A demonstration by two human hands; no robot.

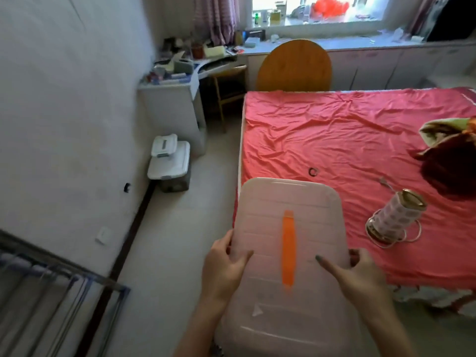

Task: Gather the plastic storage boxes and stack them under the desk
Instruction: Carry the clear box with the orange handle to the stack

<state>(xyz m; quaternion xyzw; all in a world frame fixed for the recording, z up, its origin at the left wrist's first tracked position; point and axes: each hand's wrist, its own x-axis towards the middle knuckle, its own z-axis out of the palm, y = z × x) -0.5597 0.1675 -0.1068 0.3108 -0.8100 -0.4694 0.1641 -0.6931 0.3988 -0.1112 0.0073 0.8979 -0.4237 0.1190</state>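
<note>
Head view: a large translucent storage box with an orange handle, at 6 o'clock beside the bed, is clasped by the left hand and right hand. Two smaller stacked boxes sit at 10 o'clock by the bench.

Both hands clasp a pale box at its sides: left grip, right grip. Beyond the left grip, two stacked boxes beside the counter; bed past the right.
</note>
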